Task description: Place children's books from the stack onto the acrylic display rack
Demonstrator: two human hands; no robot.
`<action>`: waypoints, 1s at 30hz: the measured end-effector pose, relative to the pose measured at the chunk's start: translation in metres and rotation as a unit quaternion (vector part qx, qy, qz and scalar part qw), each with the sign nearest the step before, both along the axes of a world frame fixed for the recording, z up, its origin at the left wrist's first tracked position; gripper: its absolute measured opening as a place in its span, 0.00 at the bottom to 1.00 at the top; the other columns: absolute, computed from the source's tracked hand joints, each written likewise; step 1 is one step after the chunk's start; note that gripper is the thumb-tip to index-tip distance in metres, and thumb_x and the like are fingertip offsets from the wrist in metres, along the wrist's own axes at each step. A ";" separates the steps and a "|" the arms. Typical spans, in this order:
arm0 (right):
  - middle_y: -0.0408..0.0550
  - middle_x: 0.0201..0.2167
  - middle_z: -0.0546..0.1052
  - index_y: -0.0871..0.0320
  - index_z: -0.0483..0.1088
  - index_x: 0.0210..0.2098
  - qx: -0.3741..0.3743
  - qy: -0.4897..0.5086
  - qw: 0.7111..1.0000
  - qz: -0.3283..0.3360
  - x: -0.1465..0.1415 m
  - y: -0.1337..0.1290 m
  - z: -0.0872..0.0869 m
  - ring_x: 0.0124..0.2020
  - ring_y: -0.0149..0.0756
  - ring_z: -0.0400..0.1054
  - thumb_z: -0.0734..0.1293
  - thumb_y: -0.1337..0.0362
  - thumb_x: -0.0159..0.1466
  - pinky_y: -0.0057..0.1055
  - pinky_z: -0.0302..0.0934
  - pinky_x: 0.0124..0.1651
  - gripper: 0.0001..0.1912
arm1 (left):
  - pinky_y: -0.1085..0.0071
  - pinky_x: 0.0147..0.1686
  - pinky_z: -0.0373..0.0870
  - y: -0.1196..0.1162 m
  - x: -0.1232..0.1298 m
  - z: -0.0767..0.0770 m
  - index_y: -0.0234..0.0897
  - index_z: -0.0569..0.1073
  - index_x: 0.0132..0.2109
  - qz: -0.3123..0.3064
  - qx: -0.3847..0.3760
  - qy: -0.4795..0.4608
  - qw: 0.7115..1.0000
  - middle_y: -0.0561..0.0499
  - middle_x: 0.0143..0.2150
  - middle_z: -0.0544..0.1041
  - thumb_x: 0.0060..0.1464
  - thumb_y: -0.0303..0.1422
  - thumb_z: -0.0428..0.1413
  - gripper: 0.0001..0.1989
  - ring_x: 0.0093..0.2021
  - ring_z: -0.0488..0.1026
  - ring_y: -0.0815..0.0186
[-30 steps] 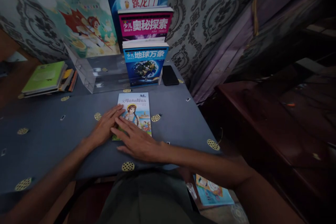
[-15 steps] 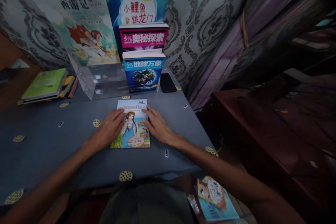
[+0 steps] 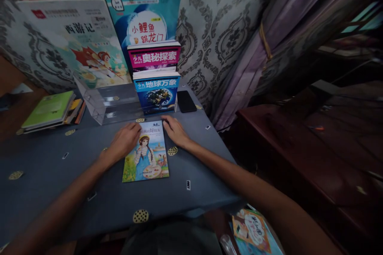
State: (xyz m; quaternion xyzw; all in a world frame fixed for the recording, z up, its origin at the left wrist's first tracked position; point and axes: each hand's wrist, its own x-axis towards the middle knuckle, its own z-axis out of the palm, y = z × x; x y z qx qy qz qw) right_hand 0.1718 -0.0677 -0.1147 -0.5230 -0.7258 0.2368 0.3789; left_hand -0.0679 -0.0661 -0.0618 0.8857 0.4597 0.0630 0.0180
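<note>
A picture book with a girl in blue overalls [image 3: 146, 159] lies face up on the cloth-covered table [image 3: 74, 179]. At its upper left edge, my left hand [image 3: 126, 140] is closed, fingers together and curled on the cover's border. My right hand [image 3: 177, 132] touches the upper right corner with its fingertips, its thumb and forefinger slightly apart and its palm off the cover. Behind the book stand a blue book with a globe [image 3: 158, 97] and a pink-banded book [image 3: 155, 59], upright in a clear rack [image 3: 94, 105].
Larger books, one white [image 3: 89, 44] and one teal [image 3: 146, 2], stand at the back. A black phone [image 3: 186, 101] lies right of the rack, and a stack of books [image 3: 49, 109] at the left. More books [image 3: 254, 233] are below the table's right front edge.
The view has tilted up, showing more books at the back. My left fingers have curled in, and my right hand has slid outward off the cover to the book's corner.
</note>
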 end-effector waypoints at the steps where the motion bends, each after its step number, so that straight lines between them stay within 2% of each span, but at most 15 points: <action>1: 0.55 0.55 0.76 0.57 0.68 0.58 -0.004 -0.010 1.000 -0.005 0.000 0.007 -0.001 0.55 0.46 0.68 0.56 0.61 0.73 0.48 0.60 0.60 0.18 | 0.59 0.53 0.71 -0.004 0.012 0.004 0.36 0.74 0.47 0.014 0.002 0.011 1.000 0.41 0.48 0.76 0.69 0.34 0.42 0.16 0.51 0.73 0.56; 3: 0.54 0.54 0.77 0.56 0.67 0.59 -0.006 -0.019 1.000 -0.004 -0.002 0.015 -0.003 0.53 0.46 0.68 0.54 0.61 0.74 0.48 0.61 0.59 0.19 | 0.59 0.51 0.71 -0.013 0.035 0.008 0.36 0.73 0.51 0.029 0.009 0.029 0.999 0.40 0.50 0.74 0.69 0.39 0.45 0.16 0.53 0.71 0.54; 6: 0.52 0.50 0.79 0.54 0.67 0.60 0.001 -0.016 1.000 0.004 -0.002 0.018 -0.006 0.52 0.44 0.68 0.54 0.60 0.75 0.46 0.61 0.58 0.19 | 0.51 0.53 0.70 -0.025 0.060 0.008 0.33 0.69 0.59 0.043 0.017 0.062 0.997 0.36 0.56 0.72 0.66 0.49 0.49 0.26 0.57 0.68 0.46; 8: 0.52 0.48 0.79 0.55 0.68 0.59 0.004 -0.005 1.000 0.007 0.000 0.018 -0.007 0.50 0.43 0.69 0.54 0.61 0.74 0.44 0.61 0.58 0.19 | 0.44 0.56 0.67 -0.028 0.068 0.007 0.32 0.65 0.63 0.051 0.012 0.069 0.996 0.34 0.59 0.70 0.64 0.51 0.51 0.31 0.61 0.65 0.42; 13: 0.49 0.42 0.81 0.56 0.70 0.56 -0.006 0.054 0.998 0.027 0.005 0.017 -0.004 0.44 0.38 0.73 0.56 0.62 0.74 0.39 0.63 0.54 0.17 | 0.41 0.60 0.63 -0.027 0.062 0.014 0.33 0.62 0.66 0.049 -0.056 0.094 0.993 0.34 0.65 0.68 0.61 0.50 0.54 0.33 0.68 0.60 0.41; 17: 0.47 0.35 0.82 0.58 0.71 0.54 -0.046 0.104 0.992 0.062 0.005 0.013 0.003 0.37 0.36 0.74 0.57 0.62 0.74 0.34 0.66 0.47 0.16 | 0.41 0.62 0.62 -0.030 0.052 0.028 0.32 0.60 0.68 0.038 -0.120 0.143 0.982 0.33 0.73 0.58 0.60 0.46 0.56 0.35 0.73 0.52 0.39; 20: 0.46 0.31 0.82 0.58 0.72 0.53 -0.072 0.131 0.985 0.082 0.004 0.007 0.005 0.34 0.35 0.74 0.57 0.62 0.74 0.32 0.66 0.43 0.16 | 0.44 0.62 0.63 -0.035 0.051 0.037 0.31 0.57 0.69 0.031 -0.145 0.177 0.973 0.33 0.75 0.54 0.59 0.39 0.56 0.36 0.73 0.51 0.40; 23: 0.46 0.31 0.82 0.59 0.73 0.52 -0.070 0.135 0.984 0.091 0.002 0.003 0.006 0.34 0.34 0.74 0.57 0.61 0.73 0.30 0.66 0.43 0.16 | 0.49 0.59 0.68 -0.043 0.055 0.040 0.30 0.61 0.67 0.044 -0.118 0.195 0.973 0.32 0.72 0.59 0.61 0.35 0.54 0.30 0.71 0.57 0.41; 26: 0.47 0.33 0.82 0.59 0.73 0.52 -0.066 0.128 0.985 0.090 0.001 0.001 0.006 0.36 0.34 0.75 0.57 0.62 0.73 0.31 0.66 0.44 0.16 | 0.54 0.52 0.73 -0.050 0.062 0.039 0.29 0.68 0.59 0.056 -0.078 0.195 0.976 0.32 0.62 0.70 0.64 0.34 0.49 0.20 0.62 0.68 0.45; 30: 0.48 0.33 0.83 0.60 0.73 0.52 -0.062 0.124 0.987 0.086 0.001 -0.001 0.008 0.37 0.35 0.76 0.57 0.63 0.73 0.32 0.66 0.46 0.16 | 0.58 0.44 0.74 -0.056 0.066 0.035 0.29 0.72 0.53 0.064 -0.049 0.189 0.979 0.35 0.51 0.76 0.66 0.32 0.45 0.16 0.53 0.75 0.48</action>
